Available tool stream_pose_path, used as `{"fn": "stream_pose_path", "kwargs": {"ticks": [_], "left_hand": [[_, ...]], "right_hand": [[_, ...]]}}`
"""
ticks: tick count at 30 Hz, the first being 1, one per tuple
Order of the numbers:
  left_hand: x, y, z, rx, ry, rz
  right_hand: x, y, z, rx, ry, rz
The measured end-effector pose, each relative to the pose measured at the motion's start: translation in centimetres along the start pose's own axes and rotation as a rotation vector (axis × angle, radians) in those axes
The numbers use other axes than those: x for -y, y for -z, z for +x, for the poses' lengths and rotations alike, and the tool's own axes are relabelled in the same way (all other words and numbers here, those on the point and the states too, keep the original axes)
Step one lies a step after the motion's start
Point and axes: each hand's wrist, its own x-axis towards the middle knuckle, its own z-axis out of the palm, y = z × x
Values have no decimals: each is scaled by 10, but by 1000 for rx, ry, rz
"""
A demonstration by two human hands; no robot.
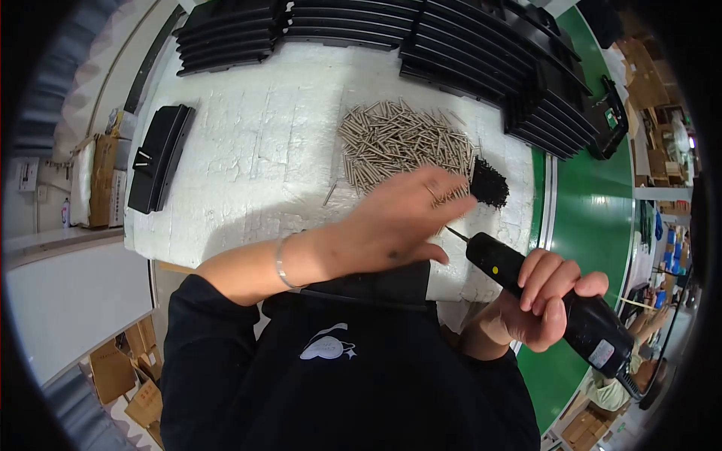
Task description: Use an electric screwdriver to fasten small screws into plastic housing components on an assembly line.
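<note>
My right hand (547, 302) is wrapped round a black electric screwdriver (500, 259), whose thin bit points up and left toward my other hand. Over the near edge of a heap of silvery metal pins (398, 139) is my left hand (406, 210), fingers stretched to the right and thumb apart. Nothing shows between those fingers, though their far tips are slightly blurred. Just beyond the fingertips lies a small pile of tiny black screws (489, 184). Below my left wrist, a flat black part (368, 286) lies at the table's near edge, partly covered by my arm.
Stacks of ribbed black plastic parts (342, 22) line the far side of the white-wrapped table (248, 135). A separate black part (162, 158) with small pins on it sits at the left. One loose pin (329, 195) lies beside the heap. A green surface (590, 218) borders the right.
</note>
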Motion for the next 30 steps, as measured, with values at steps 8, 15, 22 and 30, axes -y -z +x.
{"fn": "stream_pose_path", "kwargs": {"ticks": [8, 15, 22, 30], "left_hand": [[25, 74, -62, 208, 762, 232], [37, 73, -68, 253, 716, 78], [8, 66, -87, 31, 700, -340], [-13, 48, -105, -62, 461, -257]], "right_hand": [[-6, -2, 4, -74, -29, 4], [-6, -23, 8, 41, -91, 36], [-4, -44, -2, 87, -143, 86], [-14, -54, -7, 350, -278, 227]]}}
